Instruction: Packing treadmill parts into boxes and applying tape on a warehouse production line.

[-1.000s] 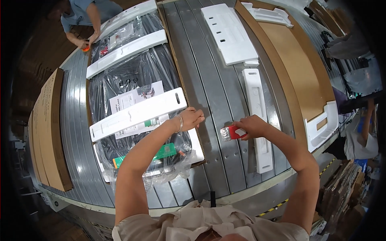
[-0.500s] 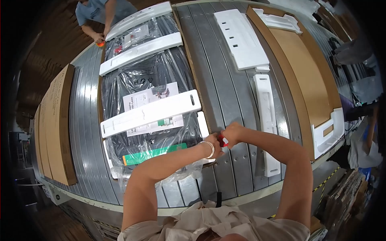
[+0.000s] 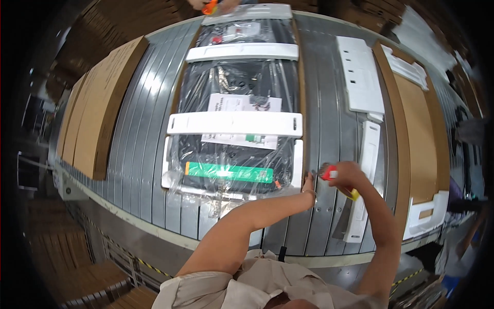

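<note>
My right hand (image 3: 347, 175) is closed round a red hand tool (image 3: 328, 173) with a grey front end and a yellow part below; its exact kind is unclear. It is held above the metal slats, just right of the carton. My left hand (image 3: 309, 186) is beside the carton's near right corner, fingers stretched out along its side and partly hidden. The open carton (image 3: 302, 98) holds a dark item in clear plastic film (image 3: 242, 77). White foam bars (image 3: 234, 123) lie across it, with a printed sheet (image 3: 242, 140) partly beneath one. A green strip (image 3: 229, 172) lies nearer me.
Flat brown cartons (image 3: 105, 103) stand on the left of the slatted metal table (image 3: 139, 118). On the right are a foam panel (image 3: 360, 74), a long foam bar (image 3: 363, 180) and an open cardboard tray (image 3: 411, 134). Across the table, another person's hands hold an orange object (image 3: 209, 7).
My hands were together at the red tool; now they are apart, the tool staying in my right hand. The view has shifted, so the carton appears farther right and higher.
</note>
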`<state>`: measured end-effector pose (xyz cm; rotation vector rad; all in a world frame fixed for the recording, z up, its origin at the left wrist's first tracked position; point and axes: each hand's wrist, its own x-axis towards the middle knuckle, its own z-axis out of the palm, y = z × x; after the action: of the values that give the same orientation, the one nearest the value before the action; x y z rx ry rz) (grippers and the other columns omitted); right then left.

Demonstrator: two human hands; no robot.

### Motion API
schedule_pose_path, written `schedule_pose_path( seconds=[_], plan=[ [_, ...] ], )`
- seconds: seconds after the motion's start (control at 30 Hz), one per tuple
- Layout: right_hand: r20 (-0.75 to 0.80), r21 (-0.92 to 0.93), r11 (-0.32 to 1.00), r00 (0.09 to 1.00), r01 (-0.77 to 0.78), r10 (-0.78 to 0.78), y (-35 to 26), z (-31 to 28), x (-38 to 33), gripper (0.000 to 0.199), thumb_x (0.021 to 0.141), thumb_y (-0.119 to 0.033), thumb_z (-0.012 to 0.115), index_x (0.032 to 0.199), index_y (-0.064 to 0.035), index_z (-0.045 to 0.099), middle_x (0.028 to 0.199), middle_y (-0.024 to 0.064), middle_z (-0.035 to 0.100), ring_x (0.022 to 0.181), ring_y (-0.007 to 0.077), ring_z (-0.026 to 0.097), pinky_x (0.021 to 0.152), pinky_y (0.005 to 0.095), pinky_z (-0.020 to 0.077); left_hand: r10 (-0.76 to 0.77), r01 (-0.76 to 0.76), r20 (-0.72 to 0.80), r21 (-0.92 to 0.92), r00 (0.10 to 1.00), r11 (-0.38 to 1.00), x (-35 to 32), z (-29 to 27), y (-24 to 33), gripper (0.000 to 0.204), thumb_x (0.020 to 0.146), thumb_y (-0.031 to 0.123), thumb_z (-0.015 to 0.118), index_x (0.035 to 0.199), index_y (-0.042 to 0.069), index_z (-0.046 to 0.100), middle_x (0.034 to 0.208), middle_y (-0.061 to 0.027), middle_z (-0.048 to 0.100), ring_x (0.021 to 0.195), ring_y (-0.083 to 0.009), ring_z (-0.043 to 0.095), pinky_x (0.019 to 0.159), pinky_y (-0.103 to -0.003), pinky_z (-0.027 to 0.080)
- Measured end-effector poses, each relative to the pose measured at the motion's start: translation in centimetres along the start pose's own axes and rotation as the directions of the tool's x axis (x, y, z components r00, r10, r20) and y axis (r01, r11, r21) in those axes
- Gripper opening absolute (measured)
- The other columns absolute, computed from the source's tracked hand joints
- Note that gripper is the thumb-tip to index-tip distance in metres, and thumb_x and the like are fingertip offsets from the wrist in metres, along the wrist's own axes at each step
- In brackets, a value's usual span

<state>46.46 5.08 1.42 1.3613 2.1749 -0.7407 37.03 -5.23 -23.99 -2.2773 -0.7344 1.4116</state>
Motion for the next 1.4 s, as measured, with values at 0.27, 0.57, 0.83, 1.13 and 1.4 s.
schedule_pose_path(
  seconds=[0.27, 0.57, 0.83, 1.13, 1.4],
  plan=[
    [-0.1, 0.253, 0.887, 0.901, -0.387, 0.421, 1.5, 2.9, -16.8, 0.073, 0.061, -0.053, 0.073, 0.11, -0.0019, 0.057, 0.089, 0.02, 0.067, 0.081, 0.0335, 0.067, 0.071, 0.0389, 0.0526, -0.587, -0.368, -0.521, -0.853, 0.619, 0.37, -31.1, 5.3, -10.6, 0.056, 0.08, 0.036, 0.064, 0.132, 0.02, 0.048, 0.136, -0.0139, 0.042, 0.126, -0.0299, 0.039, 0.107, -0.053, 0.024],
    [-0.045, 0.509, 0.809, 0.93, -0.294, 0.366, -7.6, 11.0, -21.5, 0.073, 0.06, -0.051, 0.076, 0.111, -0.0021, 0.058, 0.092, 0.0178, 0.068, 0.082, 0.0318, 0.067, 0.073, 0.038, 0.0525, -0.675, 0.019, -0.197, -0.954, 0.711, 0.298, -34.9, 24.6, -7.2, 0.025, 0.078, 0.007, 0.056, 0.101, 0.014, 0.062, 0.094, -0.0101, 0.055, 0.085, -0.026, 0.059, 0.069, -0.037, 0.049],
    [-0.104, 0.542, 0.788, 0.908, -0.291, 0.406, -12.3, 13.0, -24.9, 0.072, 0.061, -0.048, 0.076, 0.113, -0.0019, 0.057, 0.095, 0.0169, 0.068, 0.083, 0.0306, 0.068, 0.074, 0.0374, 0.0526, -0.815, -0.042, -0.179, -0.981, 0.551, 0.187, -33.0, 22.1, -6.1, 0.025, 0.08, 0.016, 0.061, 0.103, 0.007, 0.055, 0.081, -0.0124, 0.062, 0.085, -0.0311, 0.06, 0.078, -0.042, 0.044],
    [-0.115, 0.599, 0.74, 0.882, -0.306, 0.458, -18.3, 15.7, -27.6, 0.075, 0.061, -0.047, 0.077, 0.117, -0.0017, 0.055, 0.097, 0.017, 0.067, 0.084, 0.0303, 0.067, 0.074, 0.0368, 0.0521, -0.602, 0.148, -0.223, -0.851, 0.767, 0.504, -33.0, 20.0, -6.1, 0.054, 0.071, 0.038, 0.072, 0.107, 0.003, 0.053, 0.107, -0.01, 0.058, 0.102, -0.0231, 0.054, 0.088, -0.04, 0.038],
    [-0.109, 0.664, 0.678, 0.856, -0.316, 0.506, -21.8, 17.6, -30.0, 0.078, 0.06, -0.05, 0.078, 0.117, -0.0016, 0.055, 0.098, 0.017, 0.067, 0.087, 0.0307, 0.066, 0.077, 0.0368, 0.0514, -0.691, 0.046, -0.374, -0.861, 0.619, 0.507, -31.3, 21.2, -7.3, 0.018, 0.074, 0.015, 0.056, 0.086, 0.007, 0.067, 0.098, -0.0135, 0.059, 0.098, -0.026, 0.053, 0.08, -0.038, 0.039]
  ],
)
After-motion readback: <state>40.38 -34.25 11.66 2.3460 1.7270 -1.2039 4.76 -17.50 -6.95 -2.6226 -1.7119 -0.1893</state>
